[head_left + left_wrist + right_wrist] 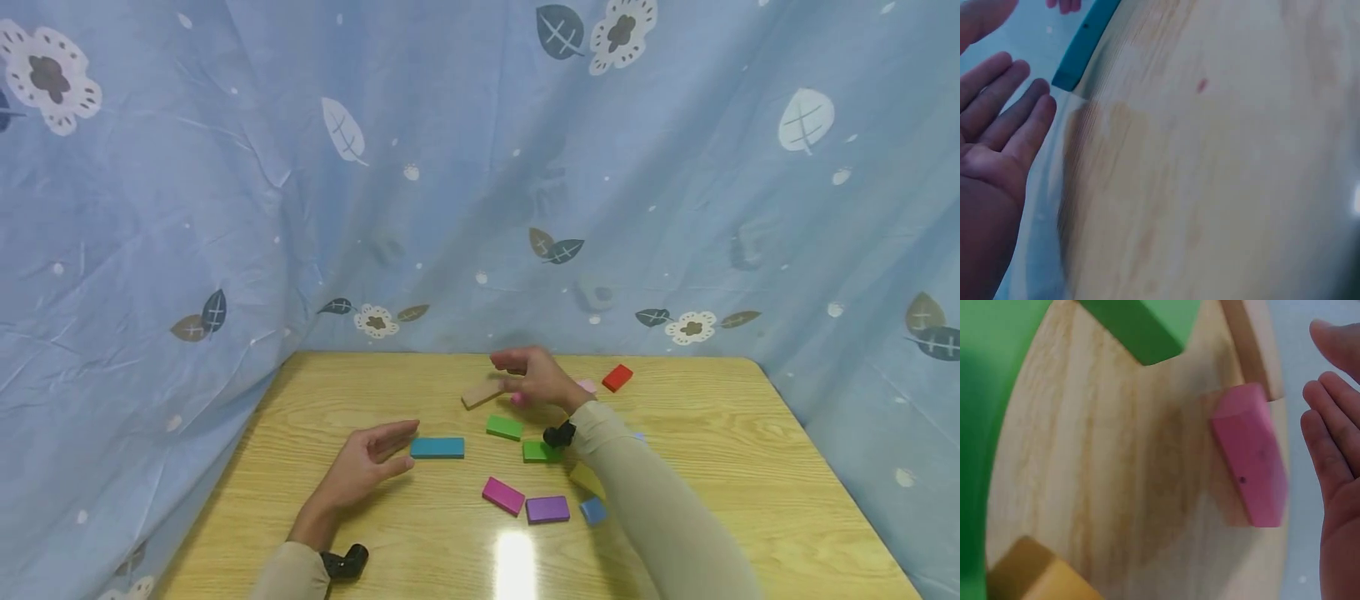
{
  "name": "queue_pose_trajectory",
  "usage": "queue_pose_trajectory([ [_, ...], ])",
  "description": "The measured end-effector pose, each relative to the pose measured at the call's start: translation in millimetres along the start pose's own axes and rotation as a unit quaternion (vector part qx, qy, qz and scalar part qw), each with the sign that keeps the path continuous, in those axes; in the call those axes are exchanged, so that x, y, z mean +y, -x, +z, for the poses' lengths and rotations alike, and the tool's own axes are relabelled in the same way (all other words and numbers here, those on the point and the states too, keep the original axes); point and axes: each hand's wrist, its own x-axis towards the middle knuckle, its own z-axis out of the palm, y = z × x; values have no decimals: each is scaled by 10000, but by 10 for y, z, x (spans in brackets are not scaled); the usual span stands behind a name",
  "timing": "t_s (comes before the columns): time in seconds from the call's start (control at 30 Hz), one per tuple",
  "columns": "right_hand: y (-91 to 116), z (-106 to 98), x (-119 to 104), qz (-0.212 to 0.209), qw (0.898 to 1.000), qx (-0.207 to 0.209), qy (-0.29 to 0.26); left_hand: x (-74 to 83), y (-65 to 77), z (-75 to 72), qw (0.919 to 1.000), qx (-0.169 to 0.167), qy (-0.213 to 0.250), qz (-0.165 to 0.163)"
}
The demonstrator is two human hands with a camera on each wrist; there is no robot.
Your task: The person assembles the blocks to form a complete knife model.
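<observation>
My left hand [367,462] hovers by the left end of a flat blue block [438,448], fingers extended, holding nothing. In the left wrist view the same block [1085,50] looks teal, just beyond the fingertips of the left hand [997,137]. Farther back, my right hand [536,379] is above a bare-wood block [482,393] and a pink block [518,400], partly covering both. The right wrist view has the pink block [1250,456] lying beside the wooden block [1254,344], and the right hand [1342,456] apart from them with its fingers extended.
Two green blocks [505,427] lie mid-table. Nearer are magenta [503,496], purple [547,509], small blue [593,511] and yellow [588,480] blocks. A red block [617,377] sits at the back right. A blue patterned cloth [465,167] hangs behind the wooden table [810,517].
</observation>
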Motion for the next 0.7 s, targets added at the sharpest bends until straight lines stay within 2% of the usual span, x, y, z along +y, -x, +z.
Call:
queue_pose_trajectory([
  [0.27,14,66,134,145,9997,46,191,3,-49,39,9992,-115,-265,-266],
  [0.47,1,98,125,155,9991,-24,395,13,-63,83,9972,88,-700,-235],
  [0.7,19,139,94,245,9965,-67,797,23,-83,142,9897,434,-1335,-271],
])
